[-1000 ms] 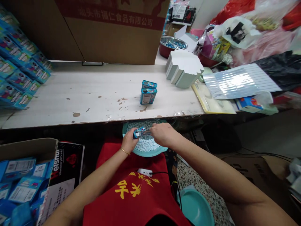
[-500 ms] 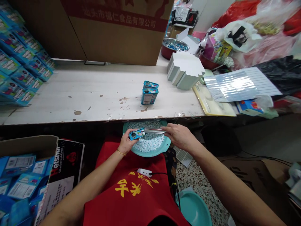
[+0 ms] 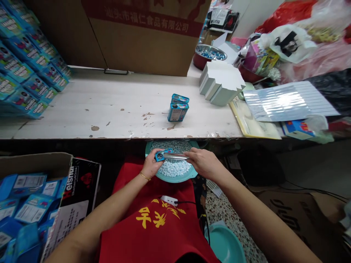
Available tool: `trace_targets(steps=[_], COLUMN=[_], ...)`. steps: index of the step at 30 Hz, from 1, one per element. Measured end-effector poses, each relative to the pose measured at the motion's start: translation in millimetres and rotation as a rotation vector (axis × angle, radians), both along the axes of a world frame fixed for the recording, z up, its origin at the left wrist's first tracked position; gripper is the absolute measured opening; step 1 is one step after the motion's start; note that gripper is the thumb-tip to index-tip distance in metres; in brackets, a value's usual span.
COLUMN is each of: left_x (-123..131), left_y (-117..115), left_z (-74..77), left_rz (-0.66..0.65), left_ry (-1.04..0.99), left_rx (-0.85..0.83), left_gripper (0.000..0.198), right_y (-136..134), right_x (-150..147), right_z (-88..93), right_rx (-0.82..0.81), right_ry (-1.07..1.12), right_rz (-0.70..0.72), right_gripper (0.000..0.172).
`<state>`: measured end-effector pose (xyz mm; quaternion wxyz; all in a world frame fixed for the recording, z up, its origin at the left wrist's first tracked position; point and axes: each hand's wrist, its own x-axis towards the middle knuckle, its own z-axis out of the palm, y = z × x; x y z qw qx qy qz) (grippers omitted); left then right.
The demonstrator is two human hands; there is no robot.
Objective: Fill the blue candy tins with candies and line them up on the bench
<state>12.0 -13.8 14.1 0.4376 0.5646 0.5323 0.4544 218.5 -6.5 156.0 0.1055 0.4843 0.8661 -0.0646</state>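
Note:
My left hand is closed around a small blue candy tin, its printed top facing up. My right hand grips a narrow, shiny metal scoop, whose far end lies over the tin's top. Whether the scoop has candies in it I cannot tell. Below both hands sits a turquoise basin full of small pale candies. On the white table in front, two more blue candy tins stand upright, one behind the other.
Stacked blue boxes and a large carton stand at the back. Folded white card and a metal bowl are to the right. An open carton of blue packs is at lower left, another turquoise basin on the floor.
The scoop has moved left, from the tin's right end to over its top. My left hand still holds the tin. The whole view has shifted slightly.

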Motion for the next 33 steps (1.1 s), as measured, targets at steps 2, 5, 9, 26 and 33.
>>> trace_targets(steps=[2,5,9,26,33], left_x=[-1.9,-5.4,-5.5,-32.2,-49.5], left_y=[0.1,-0.4,-1.0,-1.2,-5.5], left_z=[-0.6,-1.8,-2.5,2.0,2.8], left_rz=[0.023,0.043,0.043,0.073,0.096], left_ry=[0.036,0.043,0.027,0.100,0.152], left_rx=[-0.001,-0.006,-0.005,-0.026,-0.045], left_gripper=[0.036,0.034,0.034,0.035,0.035], right_y=[-0.4,0.3,0.7,17.2,17.3], right_x=[0.8,8.4,11.9,14.6,26.9], right_z=[-2.8,-5.3,-10.8,-152.4,-152.5], right_rx=[0.005,0.016,0.003,-0.355,-0.412], right_ry=[0.042,0.068,0.050,0.017,0.222], right_rz=[-0.014,-0.059,-0.079,-0.300,-0.298], right_gripper=[0.028,0.029,0.028,0.032,0.033])
